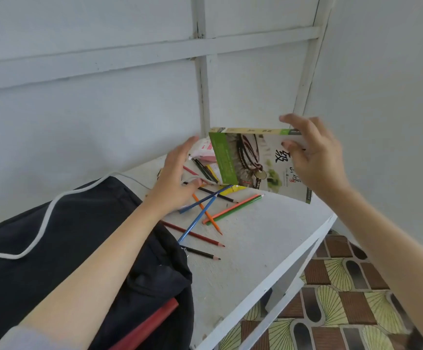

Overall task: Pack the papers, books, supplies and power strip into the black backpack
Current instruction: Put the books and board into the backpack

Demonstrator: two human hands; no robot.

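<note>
Book in raised right hand

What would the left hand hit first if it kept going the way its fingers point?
Probably the pink-and-white packet just beyond the left hand, beside the book. Depth is unclear, so it might pass over it toward the wall.

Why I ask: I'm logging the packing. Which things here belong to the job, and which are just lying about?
Job: book, held in the right hand; loose coloured pencils; pens; black backpack; red item poking out of it.
Just there: white table; patterned floor; grey wall.
</note>
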